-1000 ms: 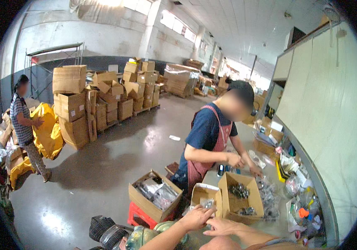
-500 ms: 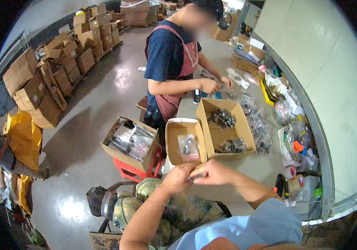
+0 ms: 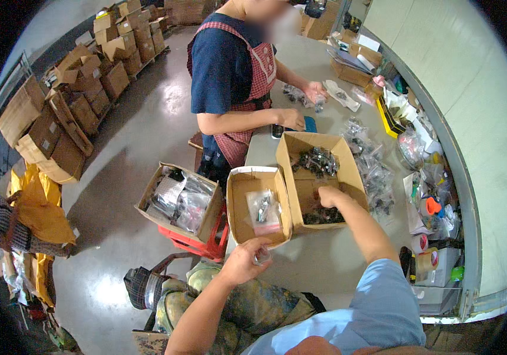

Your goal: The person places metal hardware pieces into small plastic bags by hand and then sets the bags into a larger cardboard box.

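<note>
My left hand (image 3: 244, 264) is closed on a small clear plastic bag (image 3: 262, 255), by the near end of a shallow cardboard box. My right hand (image 3: 333, 197) reaches down into a larger open cardboard box (image 3: 357, 188), its fingertips over a pile of small dark parts (image 3: 318, 216). Those fingertips are partly hidden, so I cannot make out whether they grip anything. A second pile of dark parts (image 3: 315, 162) lies at the far end of that box. Inside the shallow box (image 3: 239, 216) are clear bags (image 3: 263, 210) with small dark pieces.
On a red stool (image 3: 203, 247) at left stands a carton (image 3: 147, 208) of bagged items. Many filled clear bags (image 3: 372, 163) lie right of the larger box. Across the table, a co-worker in a checked apron (image 3: 262, 71) handles small parts. Tape rolls (image 3: 426, 260) sit at right.
My hands were together in front of the shallow box. The right has moved away and into the larger box, while the left stays near with the bag. The co-worker's hands have moved apart.
</note>
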